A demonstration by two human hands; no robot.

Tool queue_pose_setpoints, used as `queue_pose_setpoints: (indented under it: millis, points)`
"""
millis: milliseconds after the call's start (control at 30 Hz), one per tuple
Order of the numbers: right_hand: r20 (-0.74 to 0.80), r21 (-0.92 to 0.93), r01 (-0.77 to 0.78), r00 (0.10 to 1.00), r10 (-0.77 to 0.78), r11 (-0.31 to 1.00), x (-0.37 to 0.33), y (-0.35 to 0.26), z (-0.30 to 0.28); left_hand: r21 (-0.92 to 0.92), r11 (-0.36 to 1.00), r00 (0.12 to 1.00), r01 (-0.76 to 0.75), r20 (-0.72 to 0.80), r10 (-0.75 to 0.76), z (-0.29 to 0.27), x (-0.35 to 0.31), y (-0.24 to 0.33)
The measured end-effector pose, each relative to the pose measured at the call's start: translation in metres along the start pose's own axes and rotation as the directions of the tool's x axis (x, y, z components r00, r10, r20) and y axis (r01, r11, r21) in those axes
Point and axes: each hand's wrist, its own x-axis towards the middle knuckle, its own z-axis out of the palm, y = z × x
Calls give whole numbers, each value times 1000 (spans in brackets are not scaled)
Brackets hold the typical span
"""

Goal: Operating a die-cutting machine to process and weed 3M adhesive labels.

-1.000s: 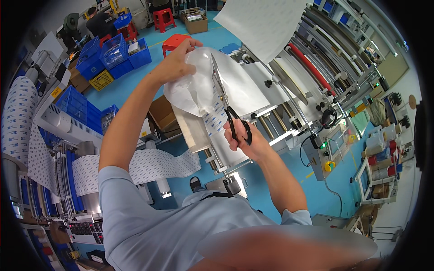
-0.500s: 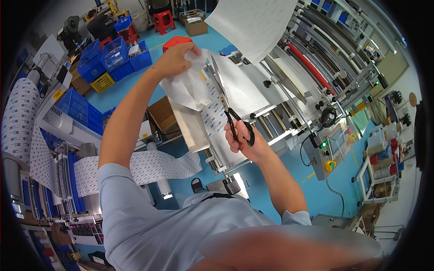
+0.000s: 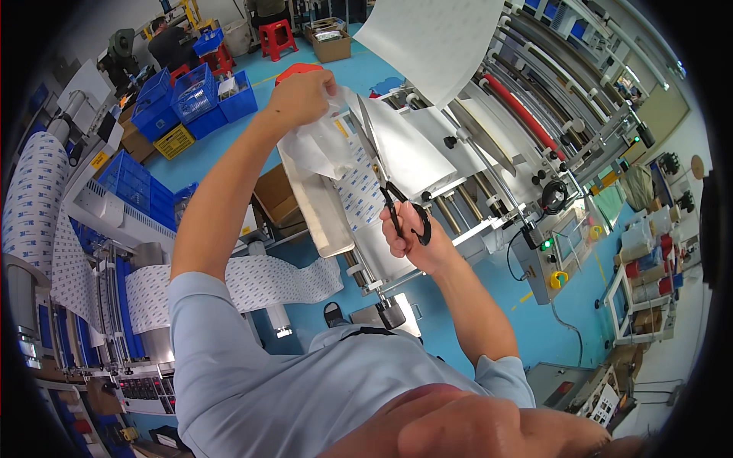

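My right hand point(image 3: 420, 237) grips the black handles of a pair of scissors point(image 3: 388, 187), whose metal blades point up and away from me. My left hand point(image 3: 301, 95) is closed on the upper edge of a crumpled, translucent whitish sheet point(image 3: 321, 149). That sheet hangs beside the scissor blades, over the machine's near-left end. Below it lies a white strip with blue print point(image 3: 360, 191) on the machine bed. A smooth white sheet point(image 3: 401, 149) spreads just right of the blades.
The roller machine point(image 3: 519, 122) with a red roller fills the right side. To the left stands another machine with a printed roll point(image 3: 34, 191) and a trailing printed web point(image 3: 282, 282). Blue crates point(image 3: 195, 91), a red stool point(image 3: 276, 38) and a cardboard box point(image 3: 332, 46) stand farther back.
My left hand has shifted slightly upward with the translucent sheet. My right hand and the scissors have barely moved. The large white sheet at the top sits slightly farther right.
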Motion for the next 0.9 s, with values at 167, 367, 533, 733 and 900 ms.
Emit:
queue_pose_setpoints:
  millis: [167,367,533,733,900]
  points:
    - [25,-9,3,1000,-2,1000,-1,-1,1,-44,998,998,-49,22,50,1,4,-7]
    - [28,-175,12,1000,-7,985,-2,4,-1,-310,951,973,-3,220,75,-1,8,-19]
    - [68,-231,47,997,-32,972,-4,8,1,-365,930,947,-42,282,153,5,19,-41]
    - [48,-189,23,999,-14,982,-6,10,0,-264,952,967,152,239,-88,11,5,-16]
    - [38,-201,6,999,1,980,-6,14,2,-163,978,984,128,143,-105,16,-1,-8]
